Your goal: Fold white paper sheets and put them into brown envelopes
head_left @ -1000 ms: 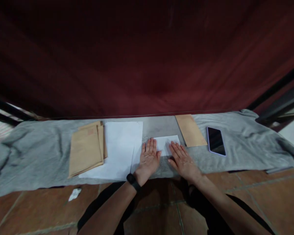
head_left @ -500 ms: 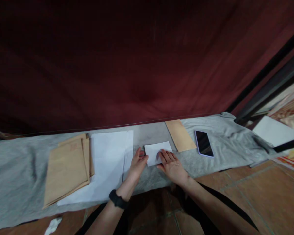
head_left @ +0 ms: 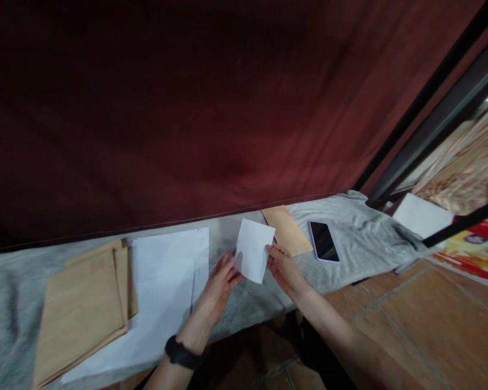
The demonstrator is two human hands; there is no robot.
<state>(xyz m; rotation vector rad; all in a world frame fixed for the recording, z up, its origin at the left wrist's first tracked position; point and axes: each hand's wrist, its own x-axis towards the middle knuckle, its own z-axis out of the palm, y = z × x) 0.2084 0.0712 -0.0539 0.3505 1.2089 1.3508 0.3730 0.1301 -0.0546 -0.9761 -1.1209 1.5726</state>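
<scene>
A small folded white paper point(head_left: 254, 251) is raised above the grey cloth and turned with its long side upright. My right hand point(head_left: 283, 265) pinches its right edge between thumb and fingers. At the paper's lower left edge is my left hand point(head_left: 223, 279), its fingers curled against the sheet and partly behind it; a black band circles that wrist. Just behind my right hand lies a brown envelope point(head_left: 289, 230) on the cloth. To the left of my left hand rests a stack of larger white sheets point(head_left: 166, 281).
Several brown envelopes point(head_left: 83, 309) overlap the white sheets at the left. A phone point(head_left: 324, 242) with a purple edge lies at the right on the grey cloth point(head_left: 374, 238). Dark red fabric point(head_left: 211, 119) hangs behind. Black bars point(head_left: 427, 103) and a colourful box point(head_left: 472, 246) stand right.
The folded paper has been lifted off the cloth and turned upright. My right hand has gone from lying flat on it to gripping its right edge. The view has shifted slightly right.
</scene>
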